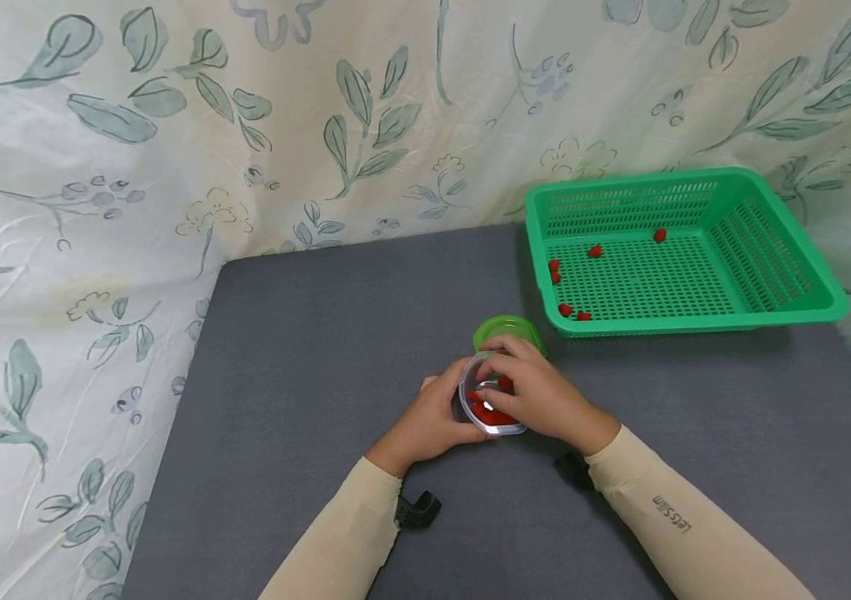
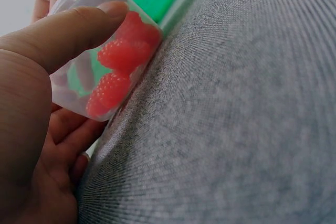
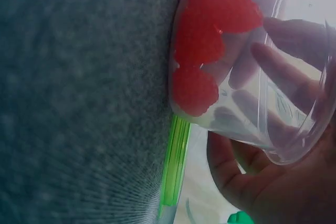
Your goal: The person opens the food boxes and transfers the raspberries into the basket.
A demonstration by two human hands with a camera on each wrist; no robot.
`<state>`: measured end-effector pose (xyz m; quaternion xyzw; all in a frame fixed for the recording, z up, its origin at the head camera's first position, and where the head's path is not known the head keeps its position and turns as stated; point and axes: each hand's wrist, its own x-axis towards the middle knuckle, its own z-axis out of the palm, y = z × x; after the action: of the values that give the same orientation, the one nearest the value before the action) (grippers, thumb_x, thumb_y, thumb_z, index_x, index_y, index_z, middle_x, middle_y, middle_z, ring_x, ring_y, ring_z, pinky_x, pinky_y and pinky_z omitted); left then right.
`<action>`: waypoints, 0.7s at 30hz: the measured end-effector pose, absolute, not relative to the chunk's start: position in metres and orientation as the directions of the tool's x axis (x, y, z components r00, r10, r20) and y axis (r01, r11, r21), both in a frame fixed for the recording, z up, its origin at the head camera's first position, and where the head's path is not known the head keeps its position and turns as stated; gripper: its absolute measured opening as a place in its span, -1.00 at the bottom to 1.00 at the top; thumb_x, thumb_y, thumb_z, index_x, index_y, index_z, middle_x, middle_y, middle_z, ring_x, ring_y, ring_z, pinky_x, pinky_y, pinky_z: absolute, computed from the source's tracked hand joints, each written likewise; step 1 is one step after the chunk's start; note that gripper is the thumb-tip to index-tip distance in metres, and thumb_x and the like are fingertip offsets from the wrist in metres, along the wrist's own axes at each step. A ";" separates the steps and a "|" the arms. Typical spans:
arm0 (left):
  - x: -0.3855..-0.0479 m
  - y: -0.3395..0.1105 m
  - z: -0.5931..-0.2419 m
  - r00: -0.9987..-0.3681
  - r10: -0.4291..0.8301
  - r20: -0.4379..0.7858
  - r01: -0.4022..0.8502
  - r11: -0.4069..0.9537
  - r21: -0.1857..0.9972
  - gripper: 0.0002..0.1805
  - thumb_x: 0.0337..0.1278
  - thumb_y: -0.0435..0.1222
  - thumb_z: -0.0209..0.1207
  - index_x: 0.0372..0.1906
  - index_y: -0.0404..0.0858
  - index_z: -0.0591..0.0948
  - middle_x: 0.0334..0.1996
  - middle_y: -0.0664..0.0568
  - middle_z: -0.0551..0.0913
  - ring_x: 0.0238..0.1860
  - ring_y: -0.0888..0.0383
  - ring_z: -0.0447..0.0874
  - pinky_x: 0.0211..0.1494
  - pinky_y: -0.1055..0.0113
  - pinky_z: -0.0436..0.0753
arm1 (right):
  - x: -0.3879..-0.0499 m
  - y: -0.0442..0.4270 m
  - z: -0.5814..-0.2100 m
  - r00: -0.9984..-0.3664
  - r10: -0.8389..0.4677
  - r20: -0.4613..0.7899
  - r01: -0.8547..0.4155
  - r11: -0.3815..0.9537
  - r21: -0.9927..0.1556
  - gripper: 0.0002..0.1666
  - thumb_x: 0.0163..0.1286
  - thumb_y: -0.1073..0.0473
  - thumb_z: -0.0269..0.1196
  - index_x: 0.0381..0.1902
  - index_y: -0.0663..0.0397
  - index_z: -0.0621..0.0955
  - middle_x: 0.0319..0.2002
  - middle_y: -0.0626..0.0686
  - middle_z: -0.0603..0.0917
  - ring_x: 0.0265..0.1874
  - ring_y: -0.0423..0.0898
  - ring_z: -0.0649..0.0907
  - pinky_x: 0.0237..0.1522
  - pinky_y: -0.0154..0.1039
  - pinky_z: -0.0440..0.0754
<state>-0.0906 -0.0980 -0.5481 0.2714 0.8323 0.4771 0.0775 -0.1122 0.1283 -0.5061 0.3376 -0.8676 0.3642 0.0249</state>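
Note:
A clear plastic cup with red raspberries at its bottom stands on the grey cloth. My left hand grips its side, with the thumb across the near wall in the left wrist view. My right hand reaches over the rim, its fingers bent down inside the cup. Those fingertips are beside the uppermost raspberry, with no berry visible between them in the right wrist view. Just beyond the cup lies a round green lid, partly covered by the right hand.
A green plastic basket stands at the back right, with several raspberries scattered mostly along its left side. Behind the dark grey tabletop hangs a leaf-patterned cloth. Black straps sit at both wrists.

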 end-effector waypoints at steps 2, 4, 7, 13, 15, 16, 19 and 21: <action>-0.091 -0.098 -0.548 -0.841 0.526 0.129 0.376 0.397 0.837 0.09 0.13 -0.19 0.61 0.71 -0.11 0.25 0.51 0.14 0.50 0.41 0.25 0.47 0.49 -0.03 0.21 | -0.112 0.128 -0.506 -0.779 -0.560 0.281 -0.596 0.525 -0.608 -0.83 0.38 0.22 0.57 -0.18 0.02 0.75 0.24 0.12 0.59 0.25 0.18 0.54 0.16 0.16 0.59; -0.091 -0.098 -0.548 -0.842 0.524 0.128 0.374 0.396 0.839 0.09 0.13 -0.19 0.62 0.71 -0.11 0.26 0.51 0.14 0.49 0.42 0.24 0.47 0.49 -0.03 0.21 | -0.111 0.127 -0.506 -0.796 -0.548 0.255 -0.573 0.550 -0.607 -0.84 0.37 0.22 0.57 -0.19 -0.01 0.76 0.25 0.14 0.59 0.27 0.21 0.54 0.19 0.19 0.58; -0.091 -0.098 -0.548 -0.843 0.522 0.127 0.372 0.396 0.839 0.10 0.13 -0.18 0.61 0.71 -0.11 0.26 0.51 0.15 0.49 0.42 0.25 0.46 0.50 -0.03 0.20 | -0.110 0.126 -0.506 -0.827 -0.525 0.203 -0.527 0.596 -0.606 -0.86 0.35 0.22 0.57 -0.21 -0.07 0.78 0.28 0.18 0.59 0.32 0.26 0.52 0.25 0.23 0.54; -0.090 -0.098 -0.546 -0.844 0.521 0.131 0.368 0.383 0.848 0.09 0.13 -0.18 0.62 0.71 -0.09 0.27 0.51 0.15 0.49 0.42 0.24 0.46 0.51 -0.04 0.19 | -0.109 0.123 -0.507 -0.852 -0.496 0.166 -0.489 0.645 -0.587 -0.86 0.31 0.20 0.60 -0.23 -0.11 0.82 0.29 0.20 0.59 0.33 0.27 0.51 0.31 0.25 0.48; -0.090 -0.098 -0.546 -0.844 0.520 0.131 0.368 0.382 0.848 0.08 0.13 -0.19 0.62 0.70 -0.09 0.28 0.50 0.15 0.50 0.41 0.24 0.47 0.51 -0.04 0.19 | -0.108 0.122 -0.506 -0.855 -0.492 0.163 -0.486 0.652 -0.582 -0.86 0.30 0.19 0.62 -0.23 -0.11 0.84 0.28 0.20 0.60 0.31 0.27 0.52 0.29 0.24 0.49; -0.090 -0.098 -0.546 -0.844 0.520 0.132 0.368 0.383 0.847 0.08 0.13 -0.19 0.61 0.70 -0.09 0.28 0.50 0.15 0.50 0.40 0.24 0.48 0.50 -0.04 0.19 | -0.107 0.122 -0.506 -0.857 -0.490 0.161 -0.484 0.657 -0.578 -0.86 0.30 0.19 0.62 -0.22 -0.11 0.85 0.28 0.20 0.60 0.30 0.26 0.52 0.29 0.24 0.50; -0.089 -0.098 -0.545 -0.843 0.521 0.131 0.371 0.388 0.844 0.08 0.11 -0.21 0.60 0.70 -0.09 0.29 0.50 0.15 0.50 0.39 0.24 0.49 0.49 -0.03 0.20 | -0.106 0.122 -0.504 -0.863 -0.483 0.148 -0.473 0.670 -0.572 -0.85 0.29 0.19 0.63 -0.22 -0.11 0.86 0.27 0.21 0.60 0.28 0.26 0.52 0.27 0.22 0.51; -0.089 -0.098 -0.544 -0.842 0.523 0.132 0.374 0.389 0.842 0.08 0.10 -0.22 0.60 0.70 -0.09 0.29 0.50 0.15 0.51 0.39 0.24 0.49 0.49 -0.02 0.20 | -0.105 0.121 -0.503 -0.866 -0.481 0.138 -0.468 0.681 -0.563 -0.85 0.29 0.19 0.63 -0.22 -0.11 0.86 0.28 0.21 0.59 0.27 0.27 0.52 0.26 0.22 0.52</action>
<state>-0.0895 -0.0982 -0.5443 0.2701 0.8297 0.4824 0.0772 -0.1053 0.1214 -0.5035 0.2587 -0.9169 0.3039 -0.0102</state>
